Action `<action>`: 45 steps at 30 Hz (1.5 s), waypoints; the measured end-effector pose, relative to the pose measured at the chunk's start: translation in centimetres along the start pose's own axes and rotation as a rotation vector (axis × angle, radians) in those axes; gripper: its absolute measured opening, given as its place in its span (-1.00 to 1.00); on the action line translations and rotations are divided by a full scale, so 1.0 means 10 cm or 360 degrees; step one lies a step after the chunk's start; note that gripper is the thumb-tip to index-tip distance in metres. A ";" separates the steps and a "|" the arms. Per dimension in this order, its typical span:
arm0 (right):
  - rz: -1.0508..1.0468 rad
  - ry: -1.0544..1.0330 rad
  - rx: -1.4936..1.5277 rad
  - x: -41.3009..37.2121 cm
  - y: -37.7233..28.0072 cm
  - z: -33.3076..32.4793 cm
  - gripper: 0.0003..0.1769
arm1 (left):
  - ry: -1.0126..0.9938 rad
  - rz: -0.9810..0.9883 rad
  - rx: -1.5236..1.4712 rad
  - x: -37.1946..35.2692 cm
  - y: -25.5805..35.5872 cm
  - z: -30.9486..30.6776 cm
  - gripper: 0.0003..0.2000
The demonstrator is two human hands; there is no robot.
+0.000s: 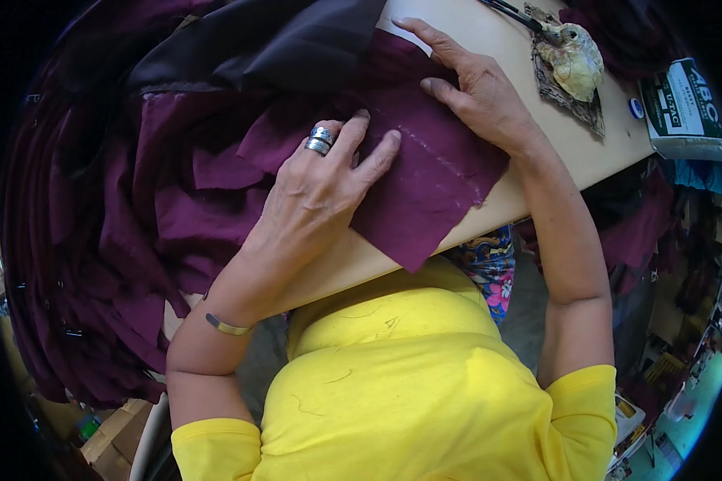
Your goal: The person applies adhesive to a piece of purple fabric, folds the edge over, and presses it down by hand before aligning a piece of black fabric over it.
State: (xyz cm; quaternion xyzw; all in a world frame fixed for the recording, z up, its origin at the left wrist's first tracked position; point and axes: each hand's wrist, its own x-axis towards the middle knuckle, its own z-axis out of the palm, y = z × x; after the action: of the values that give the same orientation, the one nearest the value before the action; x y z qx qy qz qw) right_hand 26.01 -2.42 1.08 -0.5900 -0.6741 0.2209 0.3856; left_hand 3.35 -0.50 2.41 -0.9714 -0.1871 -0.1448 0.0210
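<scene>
A piece of maroon fabric point(425, 160) lies flat over the front edge of the pale table, one corner hanging down. A chalky line and a frayed edge show on it. My left hand point(321, 172), with rings on one finger, rests on this fabric with its fingers spread. At the fabric's far right edge is my right hand point(473, 88), thumb and forefinger apart, the fingertips on the cloth and the table. Black lining fabric point(265, 48) lies bunched beyond my left hand. More maroon cloth point(192, 176) is gathered in folds to its left.
The pale table point(610, 160) carries a worn chalk-like lump on a dark scrap point(573, 64) and a black pen point(509, 12). A green and white ABC box point(682, 108) stands at the right corner. A cardboard box point(116, 441) is low at left.
</scene>
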 end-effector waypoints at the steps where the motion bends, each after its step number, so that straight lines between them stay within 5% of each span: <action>1: -0.0051 -0.0010 -0.0107 0.00 -0.02 -0.01 -0.20 | -0.0005 0.0048 0.0029 -0.01 0.00 -0.01 -0.45; 6: -0.0293 -0.0103 -0.0788 0.02 -0.21 -0.01 0.15 | 0.0108 -0.0034 -0.0058 -0.02 0.00 0.07 -0.43; 16: -0.0181 -0.0428 -0.1001 -0.50 -0.28 -0.28 0.18 | 0.0174 -0.0024 -0.0256 0.00 -0.05 0.00 -0.56; 19: -0.0100 -0.0525 -0.0867 -0.26 -0.27 -0.33 0.17 | 0.0296 -0.0144 -0.0282 0.00 -0.15 -0.07 -0.64; 25: -0.0099 -0.0005 -0.0343 0.33 -0.14 0.18 -0.20 | 0.0209 -0.0140 -0.0308 -0.07 -0.16 0.01 -0.65; 38: -0.0372 0.0297 -0.0025 0.33 -0.12 0.20 -0.12 | 0.0080 -0.0185 -0.0002 0.00 -0.15 0.02 -0.49; 45: -0.0094 0.0157 0.0082 0.33 -0.18 0.18 -0.15 | -0.0002 -0.0055 0.0056 0.01 -0.10 -0.05 -0.51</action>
State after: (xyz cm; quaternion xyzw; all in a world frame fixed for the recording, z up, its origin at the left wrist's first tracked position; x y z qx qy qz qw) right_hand 23.44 0.70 2.20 -0.5698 -0.6655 0.1974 0.4397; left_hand 2.90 0.43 2.85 -0.9676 -0.2063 -0.1411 0.0353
